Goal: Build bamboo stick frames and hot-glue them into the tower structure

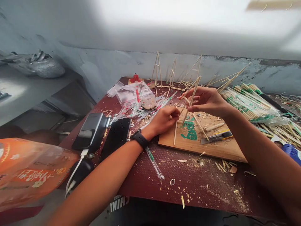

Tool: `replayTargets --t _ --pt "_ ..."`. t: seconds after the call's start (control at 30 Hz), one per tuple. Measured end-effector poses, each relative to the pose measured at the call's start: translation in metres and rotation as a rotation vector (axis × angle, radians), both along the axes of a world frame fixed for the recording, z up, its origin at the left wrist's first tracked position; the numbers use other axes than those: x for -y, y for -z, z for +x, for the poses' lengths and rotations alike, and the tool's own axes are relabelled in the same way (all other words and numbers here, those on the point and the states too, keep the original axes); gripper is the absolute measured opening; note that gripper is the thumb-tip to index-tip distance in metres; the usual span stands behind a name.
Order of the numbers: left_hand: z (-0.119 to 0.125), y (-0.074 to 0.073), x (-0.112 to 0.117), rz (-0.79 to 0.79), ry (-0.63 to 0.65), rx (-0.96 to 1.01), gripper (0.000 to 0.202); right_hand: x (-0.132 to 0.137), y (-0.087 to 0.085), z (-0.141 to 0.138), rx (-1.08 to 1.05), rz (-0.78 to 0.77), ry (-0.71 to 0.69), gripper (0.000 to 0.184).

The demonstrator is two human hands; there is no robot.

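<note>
An A-shaped frame of thin wooden sticks stands tilted above a wooden board, its pointed end up. My right hand grips the frame near its short crosspiece, thumb in front and fingers behind. Low on the frame's left side, my left hand is closed with its fingertips at the foot of a leg; the exact contact is partly hidden. Loose sticks lie on the board below, beside a utility knife and a thicker wooden rod.
Several stick frames stand by the wall. Plastic wrappers are heaped at left, near a phone and a dark device. Packed chopsticks lie at right. Shavings litter the red table; an orange bag is at left.
</note>
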State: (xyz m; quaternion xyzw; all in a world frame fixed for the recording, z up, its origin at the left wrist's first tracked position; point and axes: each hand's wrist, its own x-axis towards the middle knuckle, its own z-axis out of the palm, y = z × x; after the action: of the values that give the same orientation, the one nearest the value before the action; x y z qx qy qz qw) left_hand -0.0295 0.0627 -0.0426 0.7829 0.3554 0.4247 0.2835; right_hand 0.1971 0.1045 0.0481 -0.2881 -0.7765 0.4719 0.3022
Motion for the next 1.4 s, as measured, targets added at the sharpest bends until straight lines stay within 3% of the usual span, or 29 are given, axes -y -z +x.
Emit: replayTargets --t 1.17,1.3,1.4 --pt "0.001 -0.004 0.002 0.008 -0.018 0.021 0.009 -0.002 0.004 -0.002 -0.036 -0.072 -0.048 0.055" --pt "0.0 -0.007 0.005 -0.002 -0.021 0.029 0.009 0.002 -0.004 0.0 -0.031 -0.072 -0.042 0.061" --pt "0.0 -0.01 0.006 -0.006 -0.027 0.025 0.008 0.008 -0.018 0.004 -0.026 -0.009 0.02 0.056"
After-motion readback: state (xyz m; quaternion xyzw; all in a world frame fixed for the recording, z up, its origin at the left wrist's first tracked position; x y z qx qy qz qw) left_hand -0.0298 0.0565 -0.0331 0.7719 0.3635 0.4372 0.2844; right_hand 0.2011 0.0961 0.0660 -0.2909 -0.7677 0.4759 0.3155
